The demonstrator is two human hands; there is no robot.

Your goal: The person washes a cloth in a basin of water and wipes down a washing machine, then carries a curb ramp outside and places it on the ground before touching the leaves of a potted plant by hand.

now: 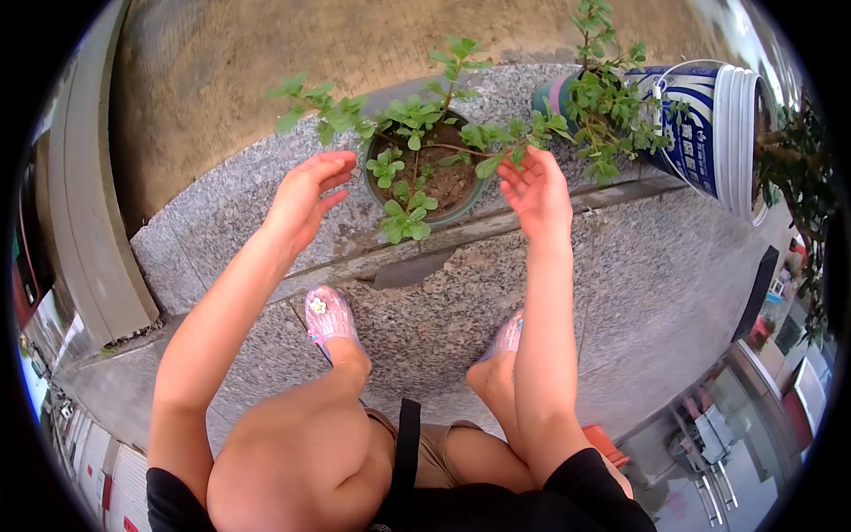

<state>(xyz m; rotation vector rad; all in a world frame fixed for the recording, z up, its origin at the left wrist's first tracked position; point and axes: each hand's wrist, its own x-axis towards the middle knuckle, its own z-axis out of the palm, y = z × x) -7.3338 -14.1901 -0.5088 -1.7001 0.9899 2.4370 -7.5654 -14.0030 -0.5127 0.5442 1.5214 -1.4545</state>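
A green round pot (474,197) with brown soil stands on the granite ledge in front of me. From it grows a leafy plant (412,115) whose stems spread out over the rim on several sides. My left hand (308,197) is held just left of the pot, fingers stretched out and slightly apart, holding nothing. On the pot's right side, my right hand (539,197) has its palm turned inward and its fingers loosely bent. Its fingertips are at the leaves of a stem leaning right; whether they touch is unclear.
Further right are a second leafy plant (612,115) in a green pot with a pink band (554,96) and a blue-and-white bucket (700,124) lying tilted. My feet in pink shoes (330,315) rest on the granite paving (408,328). A curb (89,195) runs along the left.
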